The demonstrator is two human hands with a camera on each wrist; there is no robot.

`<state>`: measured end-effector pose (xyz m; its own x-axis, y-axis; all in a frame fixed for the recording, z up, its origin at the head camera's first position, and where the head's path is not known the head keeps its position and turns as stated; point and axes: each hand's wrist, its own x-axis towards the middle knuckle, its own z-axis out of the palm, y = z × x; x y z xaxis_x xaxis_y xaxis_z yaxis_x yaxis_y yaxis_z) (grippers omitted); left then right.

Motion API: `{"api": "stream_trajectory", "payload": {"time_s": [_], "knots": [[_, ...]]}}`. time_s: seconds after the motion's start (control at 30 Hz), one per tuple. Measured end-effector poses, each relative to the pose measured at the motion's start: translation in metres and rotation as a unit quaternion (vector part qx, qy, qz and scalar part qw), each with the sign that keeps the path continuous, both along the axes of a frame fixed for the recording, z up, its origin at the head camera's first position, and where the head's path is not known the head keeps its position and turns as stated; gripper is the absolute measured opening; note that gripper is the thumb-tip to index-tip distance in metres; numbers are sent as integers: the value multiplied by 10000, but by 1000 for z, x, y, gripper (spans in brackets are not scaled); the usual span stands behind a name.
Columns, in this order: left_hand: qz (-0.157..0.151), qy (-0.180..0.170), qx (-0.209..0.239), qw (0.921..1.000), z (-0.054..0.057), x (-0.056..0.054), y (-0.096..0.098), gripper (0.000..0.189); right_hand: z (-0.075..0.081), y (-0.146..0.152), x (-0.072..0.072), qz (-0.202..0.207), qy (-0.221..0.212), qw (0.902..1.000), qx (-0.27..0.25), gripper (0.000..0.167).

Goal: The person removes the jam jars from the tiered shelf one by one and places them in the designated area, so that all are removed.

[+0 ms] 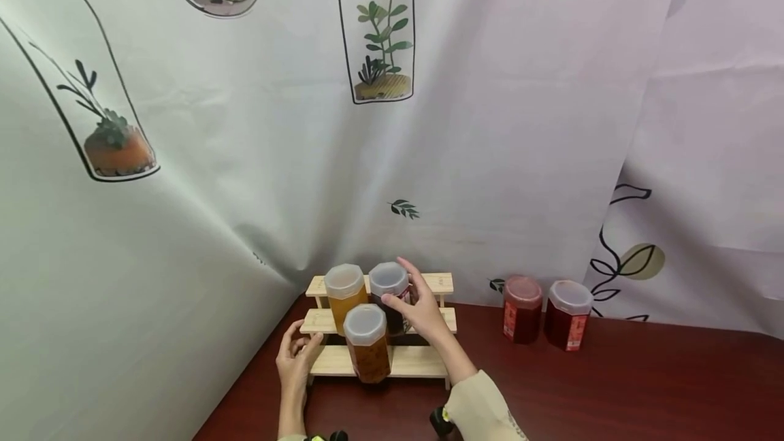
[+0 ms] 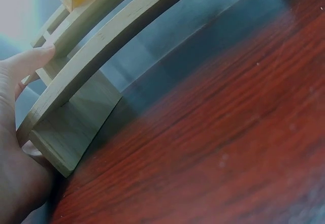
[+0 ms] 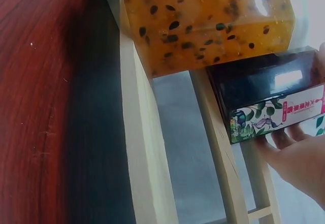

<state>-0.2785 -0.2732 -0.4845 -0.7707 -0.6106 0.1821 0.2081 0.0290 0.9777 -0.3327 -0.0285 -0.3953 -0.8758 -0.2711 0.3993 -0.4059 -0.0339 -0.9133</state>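
A three-tier wooden rack (image 1: 416, 361) stands on the table. At its left end is my left hand (image 1: 297, 358), thumb and curled fingers holding the side; the left wrist view shows the thumb (image 2: 35, 61) against a shelf. My right hand (image 1: 422, 308) grips a dark jam jar (image 3: 269, 82) with a fruit-print label, on the middle tier, thumb at the front and fingers around the far side. Left of it is a yellow jar (image 1: 348, 308). In front, on the lowest tier, stands an orange jar with black seeds (image 1: 370, 356). All three have frosted lids.
Two dark red jars, one with a reddish lid (image 1: 523, 308) and one with a whitish lid (image 1: 568, 315), stand on the dark red table (image 1: 643, 380) to the right. A plant-printed cloth (image 1: 490, 155) hangs behind the rack and along the left.
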Motion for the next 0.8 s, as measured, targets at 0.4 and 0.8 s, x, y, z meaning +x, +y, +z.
{"api": "stream_trajectory", "payload": {"time_s": [0.4,0.8], "knots": [[15,22,15,10000,1,1,2,51,4,2,-3,494,-232,9984,-112,83],[17,-6,-183,9998,-1,3,2,52,4,8,5,-155,-300,9992,-224,78]]}}
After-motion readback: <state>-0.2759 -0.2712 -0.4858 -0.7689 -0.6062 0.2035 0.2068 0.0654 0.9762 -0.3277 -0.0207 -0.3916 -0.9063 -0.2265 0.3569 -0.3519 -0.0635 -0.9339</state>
